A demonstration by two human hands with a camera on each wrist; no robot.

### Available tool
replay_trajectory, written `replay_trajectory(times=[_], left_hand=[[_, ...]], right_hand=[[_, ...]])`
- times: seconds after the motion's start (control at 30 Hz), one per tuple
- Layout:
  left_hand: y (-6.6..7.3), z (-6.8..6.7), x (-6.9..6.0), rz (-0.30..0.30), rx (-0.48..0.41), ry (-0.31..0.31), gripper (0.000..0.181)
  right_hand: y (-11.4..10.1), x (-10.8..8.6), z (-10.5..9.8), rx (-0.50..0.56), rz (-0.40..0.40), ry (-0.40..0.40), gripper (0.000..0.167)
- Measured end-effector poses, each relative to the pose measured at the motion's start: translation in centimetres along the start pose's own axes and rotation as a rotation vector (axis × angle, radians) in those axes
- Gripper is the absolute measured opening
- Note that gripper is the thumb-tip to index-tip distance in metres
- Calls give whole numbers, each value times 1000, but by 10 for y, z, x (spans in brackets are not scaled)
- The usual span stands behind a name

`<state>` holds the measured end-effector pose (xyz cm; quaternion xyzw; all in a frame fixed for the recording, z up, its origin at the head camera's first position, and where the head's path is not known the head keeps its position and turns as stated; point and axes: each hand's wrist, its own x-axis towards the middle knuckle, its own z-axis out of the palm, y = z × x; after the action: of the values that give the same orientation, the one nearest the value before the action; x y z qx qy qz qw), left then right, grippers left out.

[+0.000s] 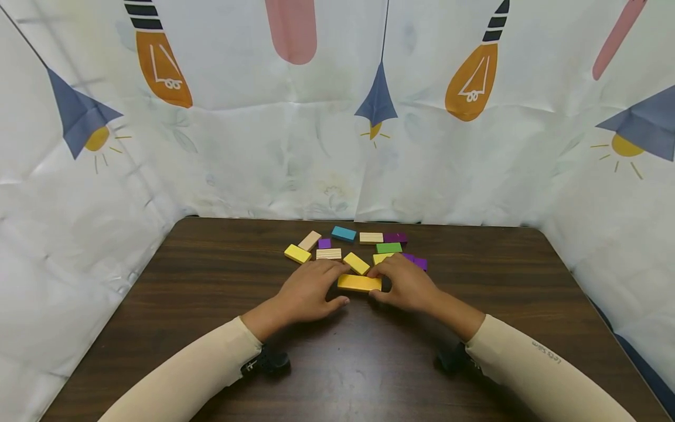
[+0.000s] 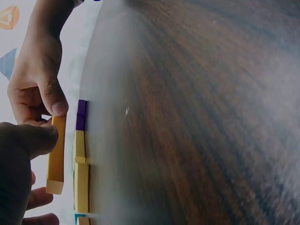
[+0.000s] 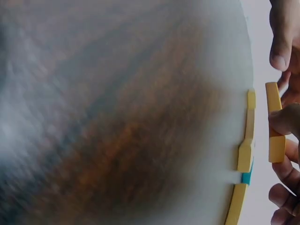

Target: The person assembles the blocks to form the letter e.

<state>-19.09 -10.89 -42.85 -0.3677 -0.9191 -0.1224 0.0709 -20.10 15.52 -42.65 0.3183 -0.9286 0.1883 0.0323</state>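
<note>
An orange-yellow block [image 1: 358,283] lies crosswise between the two hands in the head view and looks raised off the table. The right hand [image 1: 408,285] pinches its right end; in the right wrist view the right thumb presses the block [image 3: 276,149]. At the block's left end is the left hand [image 1: 311,290], thumb and fingers spread apart. In the right wrist view a gap separates the left thumb from the block. The left wrist view shows the left thumb overlapping the block [image 2: 56,157], with other left fingers beyond it.
Behind the hands, several small blocks lie loosely spread on the brown table [image 1: 237,246]: yellow [image 1: 297,253], blue [image 1: 344,234], green [image 1: 388,248], purple [image 1: 395,237] and plain wood [image 1: 371,238]. A patterned white curtain [image 1: 237,158] surrounds the table's back and sides.
</note>
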Motion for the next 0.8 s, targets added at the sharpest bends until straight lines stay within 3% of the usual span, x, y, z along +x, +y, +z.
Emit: replay_trajectory(times=[0.3, 0.8], left_hand=[[6, 4, -1, 29, -1, -25, 47], [10, 9, -5, 47, 25, -73, 34]], right_hand=[[-7, -9, 5, 18, -6, -26, 32], [-10, -18, 17, 39, -18, -72, 28]])
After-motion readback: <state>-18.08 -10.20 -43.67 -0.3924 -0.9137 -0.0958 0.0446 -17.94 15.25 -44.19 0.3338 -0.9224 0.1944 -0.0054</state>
